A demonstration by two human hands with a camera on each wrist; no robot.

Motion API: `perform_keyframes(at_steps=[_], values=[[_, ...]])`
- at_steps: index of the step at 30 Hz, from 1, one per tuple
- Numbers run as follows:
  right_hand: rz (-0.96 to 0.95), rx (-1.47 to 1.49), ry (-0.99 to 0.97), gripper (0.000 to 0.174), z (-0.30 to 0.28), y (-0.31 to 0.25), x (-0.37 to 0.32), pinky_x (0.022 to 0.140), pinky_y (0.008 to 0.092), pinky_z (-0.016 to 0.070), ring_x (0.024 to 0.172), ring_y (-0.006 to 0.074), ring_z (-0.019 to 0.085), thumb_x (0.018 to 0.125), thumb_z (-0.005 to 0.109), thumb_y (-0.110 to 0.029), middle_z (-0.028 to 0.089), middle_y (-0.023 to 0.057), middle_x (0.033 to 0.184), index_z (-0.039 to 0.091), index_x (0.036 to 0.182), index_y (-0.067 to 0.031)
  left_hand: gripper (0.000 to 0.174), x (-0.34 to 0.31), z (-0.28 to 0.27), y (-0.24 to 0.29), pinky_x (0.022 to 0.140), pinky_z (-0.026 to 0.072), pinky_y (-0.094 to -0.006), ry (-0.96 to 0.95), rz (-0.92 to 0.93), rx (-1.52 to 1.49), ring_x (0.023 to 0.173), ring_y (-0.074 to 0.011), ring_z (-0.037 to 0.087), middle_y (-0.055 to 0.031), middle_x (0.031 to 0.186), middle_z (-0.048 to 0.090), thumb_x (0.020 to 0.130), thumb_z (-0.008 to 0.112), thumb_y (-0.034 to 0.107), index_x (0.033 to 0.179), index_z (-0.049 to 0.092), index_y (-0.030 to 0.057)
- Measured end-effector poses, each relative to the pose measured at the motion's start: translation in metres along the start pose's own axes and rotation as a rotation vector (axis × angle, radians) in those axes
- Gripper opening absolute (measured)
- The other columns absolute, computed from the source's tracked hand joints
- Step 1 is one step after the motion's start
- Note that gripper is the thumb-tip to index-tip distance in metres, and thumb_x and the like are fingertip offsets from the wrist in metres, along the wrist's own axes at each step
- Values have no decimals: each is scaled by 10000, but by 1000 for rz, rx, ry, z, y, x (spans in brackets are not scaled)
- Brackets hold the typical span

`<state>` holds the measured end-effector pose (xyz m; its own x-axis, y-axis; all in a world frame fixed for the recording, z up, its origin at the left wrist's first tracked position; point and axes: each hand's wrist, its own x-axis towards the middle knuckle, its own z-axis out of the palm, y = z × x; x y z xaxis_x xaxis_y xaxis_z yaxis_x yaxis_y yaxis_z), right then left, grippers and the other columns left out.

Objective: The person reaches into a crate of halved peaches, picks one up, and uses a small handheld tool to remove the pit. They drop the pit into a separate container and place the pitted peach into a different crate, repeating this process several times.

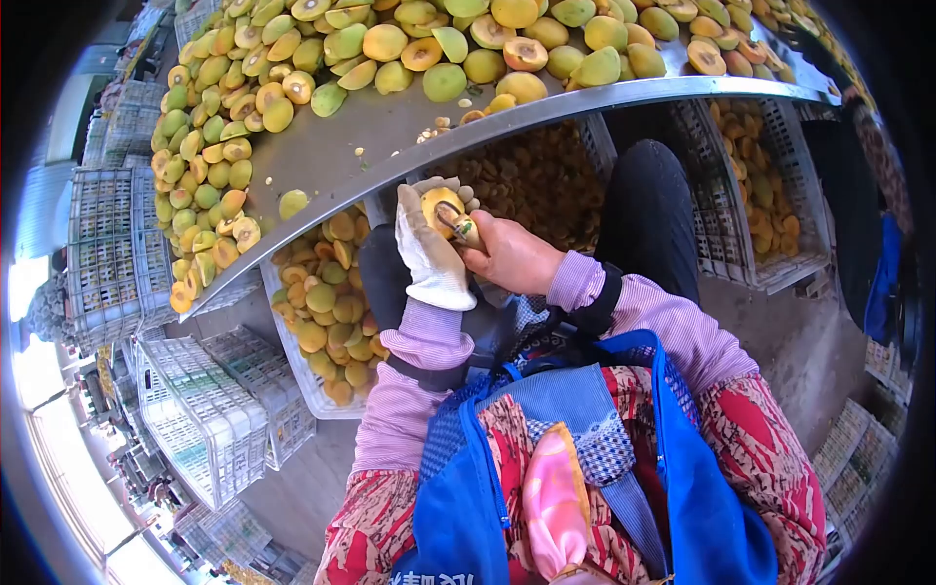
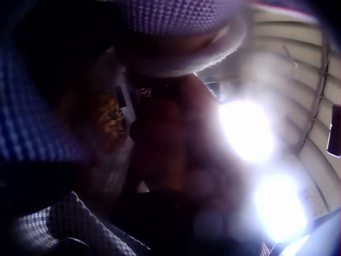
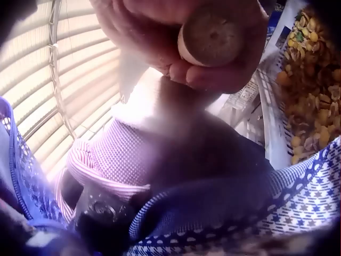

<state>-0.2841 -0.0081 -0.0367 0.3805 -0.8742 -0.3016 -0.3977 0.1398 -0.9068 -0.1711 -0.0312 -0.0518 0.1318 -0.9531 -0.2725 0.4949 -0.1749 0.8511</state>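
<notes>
In the head view my left hand, in a white glove, cups a yellow peach half below the table edge. My right hand is bare and grips a wooden-handled pitting tool. The tool's curved metal loop lies against the cut face of the fruit. From the right wrist view, the round butt of the wooden handle shows inside curled fingers. Dark blur and glare hide most of the left hand's work in the left wrist view.
A metal table bears many peaches, whole and halved, with small scraps near its rim. Under it stand crates of fruit: a white crate at left, another crate at right. Stacked crates stand farther left. My knees flank the hands.
</notes>
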Motion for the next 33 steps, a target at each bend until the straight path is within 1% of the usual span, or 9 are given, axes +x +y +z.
perform_keyframes(at_steps=[4,7,10,15,17,18,23,29,33], values=[[21,53,-57,284,3,16,8,730,394,479,828,374,597,801,537,-178,583,268,834,467,964,44,350,6,-4,3,652,528,-366,12,-102,24,704,-249,607,-142,847,606,904,450,371,908,509,27],[-113,101,-62,280,7,30,11,601,365,496,673,307,618,783,560,-162,593,209,750,485,964,39,326,6,-4,0,651,524,-371,-27,-138,33,709,-254,608,-141,838,608,894,477,346,897,519,23],[171,294,-254,220,-14,11,5,348,258,358,394,107,459,802,588,-168,508,35,578,521,936,-7,314,5,0,4,627,520,-355,-62,-141,16,686,-250,608,-142,814,607,872,516,323,900,542,11],[274,257,-387,151,-28,2,-2,339,242,320,376,76,407,822,584,-160,458,6,533,517,890,-44,288,1,-1,4,605,519,-334,-93,-138,53,655,-238,607,-139,780,609,842,563,280,897,572,-2],[289,691,-621,114,-20,19,-2,329,233,307,363,72,388,826,576,-144,420,-16,503,491,816,-69,278,-3,0,5,604,519,-327,-177,-40,99,645,-232,606,-134,767,610,834,577,266,890,578,-6],[291,691,-622,114,-19,19,-4,329,233,307,363,72,388,826,576,-144,420,-16,503,491,816,-69,306,-1,-2,7,673,514,-346,-189,-81,171,694,-237,598,-129,810,600,850,537,315,864,560,10],[354,918,-704,151,-21,27,-8,299,215,276,345,51,351,832,579,-125,374,-37,481,442,770,-106,341,0,-9,4,658,508,-347,-354,-209,10,698,-240,594,-134,801,606,845,532,344,867,566,6],[224,1179,-889,189,-18,41,-8,294,187,237,339,33,297,826,606,-149,334,-50,482,425,774,-137,342,-10,5,9,629,507,-348,-411,-201,-93,685,-243,587,-125,796,602,856,485,353,839,554,18],[142,1236,-993,198,-21,39,-18,295,168,220,344,21,288,830,603,-153,329,-51,488,410,787,-136,255,-22,13,23,625,503,-343,-327,-427,-255,682,-233,594,-106,788,604,860,490,300,840,559,56]])
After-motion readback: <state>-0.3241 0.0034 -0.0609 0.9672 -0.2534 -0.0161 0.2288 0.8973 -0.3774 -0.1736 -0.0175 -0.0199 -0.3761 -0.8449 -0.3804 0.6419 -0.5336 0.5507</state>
